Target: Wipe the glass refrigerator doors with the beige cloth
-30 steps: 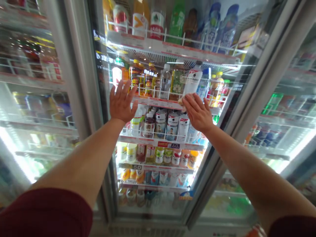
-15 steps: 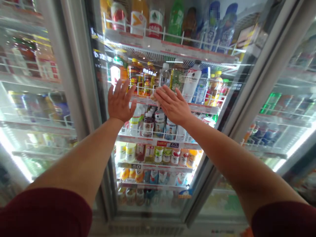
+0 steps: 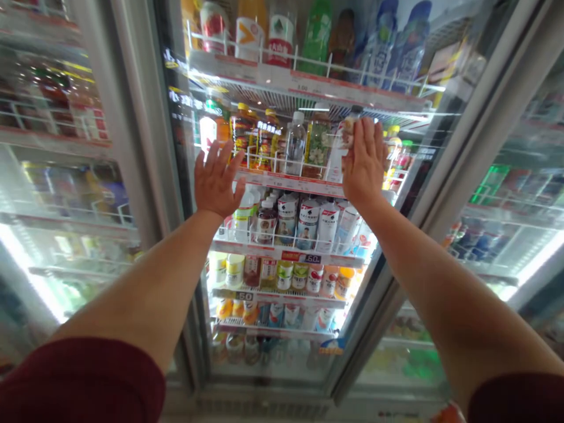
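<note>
The right hand [image 3: 363,161] lies nearly flat, fingers close together, and holds a crumpled pale cloth [image 3: 349,133] with brownish patches, whose edge pokes out beside the fingers; the cloth is at the upper right of a clear glass door [image 3: 271,376] set in a grey metal frame [image 3: 138,129], in front of a white-labelled bottle [image 3: 336,158] that the hand partly covers; how hard the cloth is pressed I cannot tell; the left hand [image 3: 217,182] is bare and holds nothing, its fingers spread wide and palm toward the pane, near the door's left side, though whether it touches the glass is unclear; the step in hand looks to be a stroke of the cloth across the pane; the next move, I judge, calls for the right palm to stay flat, with the cloth between fingers and glass and the left hand clear of its path.
</note>
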### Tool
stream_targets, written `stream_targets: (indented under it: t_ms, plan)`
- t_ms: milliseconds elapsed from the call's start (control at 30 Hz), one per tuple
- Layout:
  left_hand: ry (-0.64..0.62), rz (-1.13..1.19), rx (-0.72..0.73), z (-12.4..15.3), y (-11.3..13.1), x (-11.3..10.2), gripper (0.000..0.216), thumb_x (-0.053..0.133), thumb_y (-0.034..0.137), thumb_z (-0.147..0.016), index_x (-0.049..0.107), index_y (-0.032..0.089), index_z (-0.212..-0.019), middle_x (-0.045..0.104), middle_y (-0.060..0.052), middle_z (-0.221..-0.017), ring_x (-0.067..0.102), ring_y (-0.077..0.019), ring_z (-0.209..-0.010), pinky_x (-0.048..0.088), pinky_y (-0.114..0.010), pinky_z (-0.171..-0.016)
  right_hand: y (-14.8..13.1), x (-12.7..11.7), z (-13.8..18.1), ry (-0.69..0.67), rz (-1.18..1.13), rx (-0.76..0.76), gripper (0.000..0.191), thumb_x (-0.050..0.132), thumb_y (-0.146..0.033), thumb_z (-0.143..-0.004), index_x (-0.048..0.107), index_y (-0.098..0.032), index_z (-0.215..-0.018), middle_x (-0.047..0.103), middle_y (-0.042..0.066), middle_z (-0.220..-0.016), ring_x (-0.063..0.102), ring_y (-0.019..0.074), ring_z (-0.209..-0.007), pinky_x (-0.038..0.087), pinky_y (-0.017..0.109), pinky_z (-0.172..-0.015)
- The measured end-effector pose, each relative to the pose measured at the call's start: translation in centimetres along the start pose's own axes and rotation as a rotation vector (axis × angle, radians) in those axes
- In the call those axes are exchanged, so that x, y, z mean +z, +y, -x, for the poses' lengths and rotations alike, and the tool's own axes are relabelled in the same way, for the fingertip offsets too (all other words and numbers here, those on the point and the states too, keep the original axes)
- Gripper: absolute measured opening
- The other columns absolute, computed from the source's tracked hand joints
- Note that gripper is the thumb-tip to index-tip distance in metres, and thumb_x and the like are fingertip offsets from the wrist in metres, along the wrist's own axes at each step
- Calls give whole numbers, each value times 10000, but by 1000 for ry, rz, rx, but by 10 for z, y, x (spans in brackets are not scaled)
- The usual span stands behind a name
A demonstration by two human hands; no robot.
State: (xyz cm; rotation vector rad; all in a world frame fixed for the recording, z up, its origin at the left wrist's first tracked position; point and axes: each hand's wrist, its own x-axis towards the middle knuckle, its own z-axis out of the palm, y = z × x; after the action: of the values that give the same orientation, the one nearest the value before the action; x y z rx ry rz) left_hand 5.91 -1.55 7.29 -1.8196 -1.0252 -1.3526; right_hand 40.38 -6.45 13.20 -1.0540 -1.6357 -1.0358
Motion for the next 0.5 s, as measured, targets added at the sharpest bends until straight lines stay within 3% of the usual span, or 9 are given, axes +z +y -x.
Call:
stream_targets:
  t_ms: [133, 233, 333, 500]
  plan:
    - [-10, -18, 3, -1, 1, -1, 668, 306, 564, -1025, 438, 212, -1577, 252, 8, -1716, 82, -219, -1615, 53, -500, -1349, -12, 1, 6, -52, 8, 16, 673, 236, -280, -1069, -4, -272, -1698, 224, 54, -1756, 116, 316, -1638, 205, 659, -1296]
    - [-9, -32, -2, -1, 2, -1, 692, 281, 580, -1030, 424, 175, -1573, 253, 13, -1713, 28, -183, -1612, 48, -464, -1338, -37, 3, 28, -204, 10, -135, 644, 282, -305, -1079, 102, -303, -1697, 296, 28, -1733, 156, 284, -1634, 220, 600, -1316]
    - [-22, -29, -21, 0, 2, 0, 736, 241, 612, -1029, 413, 140, -1567, 261, 16, -1710, -57, -178, -1599, 25, -440, -1329, -54, 4, 27, -296, 13, -263, 622, 317, -323, -1080, 188, -311, -1688, 305, 1, -1728, 169, 259, -1633, 204, 544, -1338]
    - [-20, -16, -30, 0, 0, 0, 746, 233, 642, -1020, 475, 170, -1544, 279, 22, -1705, -107, -204, -1589, 45, -491, -1342, -69, 13, 8, -235, -3, -235, 638, 303, -284, -1078, 141, -297, -1694, 279, 5, -1737, 157, 265, -1635, 171, 565, -1342]
